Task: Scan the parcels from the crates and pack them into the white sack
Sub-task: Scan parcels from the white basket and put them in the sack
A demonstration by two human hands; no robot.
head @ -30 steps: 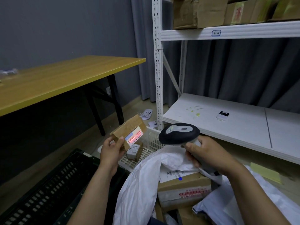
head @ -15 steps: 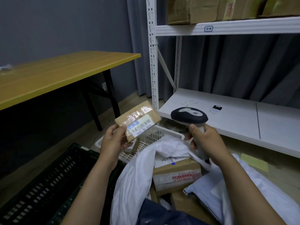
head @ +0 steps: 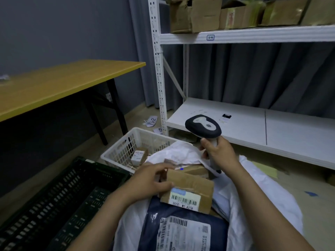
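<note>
My left hand (head: 151, 180) grips a small brown cardboard parcel (head: 190, 187) by its left end, barcode label facing up, low inside the open mouth of the white sack (head: 257, 180). Under it lie a dark blue mailer bag (head: 183, 230) and another cardboard box (head: 196, 170). My right hand (head: 219, 153) holds the black-and-grey barcode scanner (head: 204, 128) by its handle, upright, above the sack's far edge. The white crate (head: 119, 153) behind the sack holds a small labelled box (head: 138, 155). The black crate (head: 59, 201) lies at the lower left.
A yellow-topped table (head: 59, 82) on black legs stands to the left. A white metal shelf rack (head: 253, 124) is on the right, with cardboard boxes (head: 195, 13) on the upper shelf and a small card on the lower one. Numbered paper slips (head: 152, 121) lie on the floor.
My left hand has brought the cardboard parcel down from in front of the scanner into the sack. The scanner's red beam on the label has gone. My right hand has raised the scanner slightly.
</note>
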